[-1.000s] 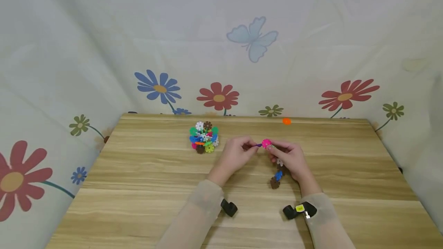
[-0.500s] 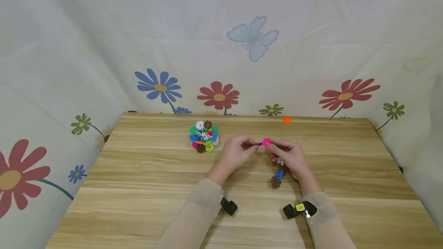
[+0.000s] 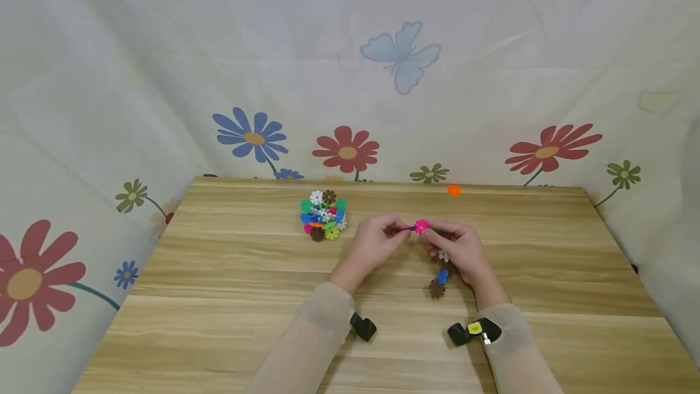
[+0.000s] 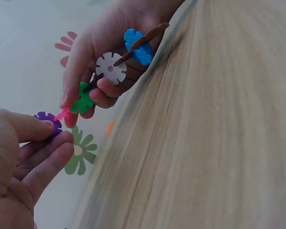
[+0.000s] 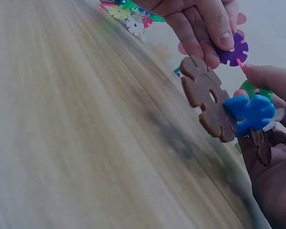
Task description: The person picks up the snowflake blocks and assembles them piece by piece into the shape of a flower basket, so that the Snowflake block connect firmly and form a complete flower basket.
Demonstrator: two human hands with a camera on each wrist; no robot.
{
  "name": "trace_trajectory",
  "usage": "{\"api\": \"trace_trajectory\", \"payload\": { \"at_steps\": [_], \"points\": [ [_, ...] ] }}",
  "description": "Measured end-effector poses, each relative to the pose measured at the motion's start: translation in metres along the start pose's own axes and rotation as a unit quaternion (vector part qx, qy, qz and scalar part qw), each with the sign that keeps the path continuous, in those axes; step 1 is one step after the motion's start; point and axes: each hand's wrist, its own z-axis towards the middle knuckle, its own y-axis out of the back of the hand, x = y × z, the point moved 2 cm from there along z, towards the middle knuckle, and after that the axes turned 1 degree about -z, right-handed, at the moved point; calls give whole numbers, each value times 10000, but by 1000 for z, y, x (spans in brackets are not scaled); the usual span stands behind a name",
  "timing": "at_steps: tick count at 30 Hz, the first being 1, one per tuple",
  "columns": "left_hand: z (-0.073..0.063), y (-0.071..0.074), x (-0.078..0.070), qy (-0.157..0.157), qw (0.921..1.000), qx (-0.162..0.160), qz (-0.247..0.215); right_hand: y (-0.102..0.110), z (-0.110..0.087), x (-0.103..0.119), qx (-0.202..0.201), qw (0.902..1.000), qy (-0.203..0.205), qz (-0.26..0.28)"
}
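My left hand (image 3: 374,245) pinches a purple notched plastic disc (image 4: 51,128) between thumb and fingers. With its thumb and fingers, my right hand (image 3: 459,251) holds a chain of interlocking discs at its pink disc (image 3: 421,227) and green disc (image 4: 82,98). In both wrist views the pink edge meets the purple rim at a notch; how deep it sits I cannot tell. Below the right palm hang the chain's white disc (image 4: 111,68), blue disc (image 5: 251,113) and a large brown disc (image 5: 209,99). A second brown disc (image 5: 261,147) is partly hidden behind the blue one.
A ball-like cluster of many-coloured discs (image 3: 322,216) sits on the wooden table (image 3: 229,272), left of the left hand. One loose orange disc (image 3: 454,190) lies at the table's back edge. Behind stands a pale curtain (image 3: 306,47) printed with flowers and a butterfly.
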Motion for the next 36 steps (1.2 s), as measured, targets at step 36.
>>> {"api": "trace_trajectory", "payload": {
  "at_steps": [36],
  "points": [
    [13,-19,4,836,9958,334,-193,18,-1,-1,-78,9991,-424,-54]
  ]
}}
